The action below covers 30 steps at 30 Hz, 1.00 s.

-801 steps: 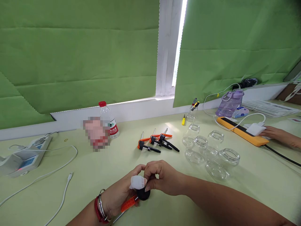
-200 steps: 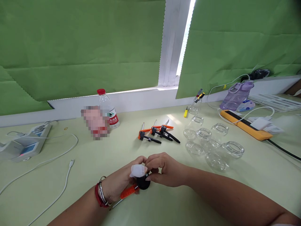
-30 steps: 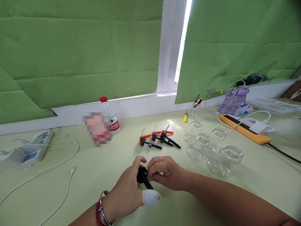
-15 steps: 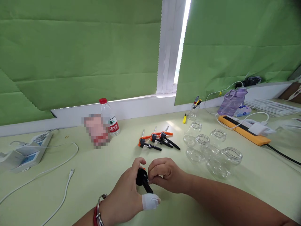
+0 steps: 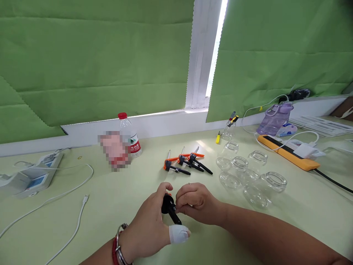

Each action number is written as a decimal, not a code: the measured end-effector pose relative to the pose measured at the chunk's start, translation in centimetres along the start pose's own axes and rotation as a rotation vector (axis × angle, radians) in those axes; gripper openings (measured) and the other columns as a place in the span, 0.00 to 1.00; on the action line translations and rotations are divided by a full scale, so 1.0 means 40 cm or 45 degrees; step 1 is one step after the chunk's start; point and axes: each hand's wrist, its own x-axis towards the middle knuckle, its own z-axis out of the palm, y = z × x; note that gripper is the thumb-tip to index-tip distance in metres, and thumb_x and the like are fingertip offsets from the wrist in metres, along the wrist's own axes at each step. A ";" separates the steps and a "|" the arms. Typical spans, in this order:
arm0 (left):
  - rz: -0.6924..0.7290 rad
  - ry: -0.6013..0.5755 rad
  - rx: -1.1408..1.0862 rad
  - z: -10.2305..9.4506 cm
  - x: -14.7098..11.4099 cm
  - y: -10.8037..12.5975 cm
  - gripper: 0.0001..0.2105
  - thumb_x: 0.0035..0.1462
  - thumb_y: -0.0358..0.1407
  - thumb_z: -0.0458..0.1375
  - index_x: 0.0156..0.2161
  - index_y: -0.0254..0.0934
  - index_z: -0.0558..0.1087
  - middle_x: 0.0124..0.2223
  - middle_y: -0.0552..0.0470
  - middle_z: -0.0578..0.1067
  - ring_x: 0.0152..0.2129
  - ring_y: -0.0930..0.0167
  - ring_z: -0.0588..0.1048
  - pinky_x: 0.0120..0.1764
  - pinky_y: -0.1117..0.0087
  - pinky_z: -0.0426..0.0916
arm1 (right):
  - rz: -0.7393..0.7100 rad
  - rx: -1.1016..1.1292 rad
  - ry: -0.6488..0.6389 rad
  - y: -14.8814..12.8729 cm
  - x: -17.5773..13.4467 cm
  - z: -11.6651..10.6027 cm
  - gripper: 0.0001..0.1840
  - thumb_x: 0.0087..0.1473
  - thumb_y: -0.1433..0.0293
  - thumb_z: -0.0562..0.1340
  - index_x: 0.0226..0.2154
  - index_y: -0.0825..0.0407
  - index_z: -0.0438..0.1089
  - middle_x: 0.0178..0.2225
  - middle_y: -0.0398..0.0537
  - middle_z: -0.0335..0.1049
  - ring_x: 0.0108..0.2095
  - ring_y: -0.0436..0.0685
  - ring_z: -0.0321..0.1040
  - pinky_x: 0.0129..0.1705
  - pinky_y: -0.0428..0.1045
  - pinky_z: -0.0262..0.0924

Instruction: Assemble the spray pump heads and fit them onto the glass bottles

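Near the front of the table, my left hand (image 5: 151, 221) is closed round a black tool (image 5: 173, 213) with a round head, a straight black shaft and a bit of orange at its top. White tape wraps the left thumb. At the tool's right side, my right hand (image 5: 197, 204) pinches with thumb and forefinger by a small shiny metal piece; most of that piece is hidden by the fingertips. Beyond the hands lie three black-and-orange tools (image 5: 179, 170) with metal rods, side by side and much like the held one.
Several clear glass jars (image 5: 239, 163) stand to the right, one at the back holding screwdrivers (image 5: 233, 119). A yellow-handled tool (image 5: 218, 138), a purple bottle (image 5: 275, 119) and an orange power strip (image 5: 289, 152) are farther back. A water bottle (image 5: 135, 145), white cable (image 5: 79, 217) and white power strip (image 5: 41, 180) are left.
The view has shifted slightly. My left hand keeps its hold on the black tool, which appears turned a little, and my right fingers stay pinched at its side.
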 end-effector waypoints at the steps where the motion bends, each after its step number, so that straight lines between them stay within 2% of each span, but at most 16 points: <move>1: 0.000 0.000 -0.001 0.000 0.000 0.000 0.34 0.39 0.40 0.63 0.51 0.42 0.52 0.40 0.51 0.67 0.34 0.66 0.67 0.36 0.66 0.64 | -0.001 0.003 0.003 0.000 0.000 0.001 0.06 0.53 0.73 0.61 0.25 0.53 0.71 0.26 0.47 0.72 0.27 0.48 0.69 0.29 0.42 0.65; 7: 0.028 0.028 0.037 0.003 0.000 -0.006 0.34 0.38 0.42 0.64 0.50 0.42 0.52 0.37 0.53 0.67 0.32 0.67 0.66 0.35 0.66 0.64 | -0.035 -0.046 0.014 0.001 0.001 0.003 0.07 0.53 0.73 0.60 0.25 0.53 0.70 0.26 0.47 0.72 0.27 0.48 0.69 0.30 0.42 0.65; 14: 0.023 0.075 0.086 0.005 0.003 -0.012 0.34 0.38 0.44 0.64 0.50 0.41 0.54 0.39 0.50 0.68 0.34 0.66 0.67 0.34 0.66 0.63 | -0.005 -0.091 0.024 -0.006 0.005 0.000 0.09 0.54 0.71 0.59 0.24 0.53 0.70 0.25 0.47 0.71 0.25 0.48 0.67 0.28 0.42 0.63; 22: 0.098 0.161 0.122 0.010 0.000 -0.021 0.39 0.37 0.46 0.65 0.53 0.41 0.53 0.46 0.44 0.67 0.41 0.59 0.67 0.42 0.59 0.64 | 0.056 -0.107 0.047 0.002 0.000 0.001 0.09 0.53 0.68 0.61 0.24 0.53 0.68 0.25 0.46 0.69 0.24 0.47 0.65 0.28 0.43 0.61; 30: 0.097 0.120 0.079 0.008 -0.006 -0.017 0.39 0.39 0.45 0.64 0.54 0.41 0.50 0.45 0.45 0.67 0.40 0.61 0.67 0.42 0.60 0.64 | 0.022 -0.099 0.028 0.004 -0.005 0.004 0.04 0.54 0.70 0.61 0.29 0.52 0.70 0.27 0.47 0.71 0.26 0.48 0.67 0.29 0.43 0.62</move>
